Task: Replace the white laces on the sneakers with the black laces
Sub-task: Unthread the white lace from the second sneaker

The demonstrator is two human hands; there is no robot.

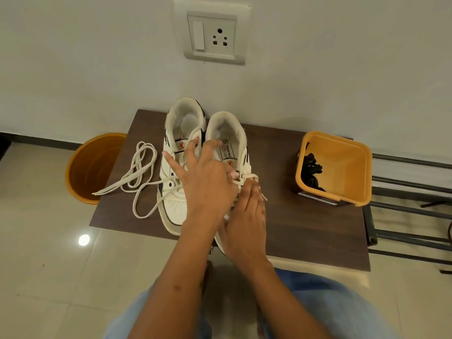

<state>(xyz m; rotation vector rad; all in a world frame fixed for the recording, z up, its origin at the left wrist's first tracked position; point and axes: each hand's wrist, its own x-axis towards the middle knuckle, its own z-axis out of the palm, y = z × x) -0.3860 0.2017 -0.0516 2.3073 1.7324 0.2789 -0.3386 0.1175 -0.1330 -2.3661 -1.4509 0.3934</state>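
Note:
Two white sneakers stand side by side on a small brown table [305, 231], toes toward me. The left sneaker [173, 206] has its white lace [137, 172] mostly pulled out, trailing in loops over the table to the left. My left hand [205, 177] hovers over both shoes with fingers spread, its thumb and a curled finger pinching the white lace [247, 177] at an upper eyelet of the right sneaker [230, 133]. My right hand [247, 223] lies flat on that sneaker's front, fingertips at the lacing. The black laces [310, 167] sit in a yellow tub.
The yellow square tub [342, 167] stands on the table's right part. An orange bucket [93, 167] sits on the floor to the left. A dark metal rack [411, 216] is at the right. A wall with a socket plate [212, 36] stands behind.

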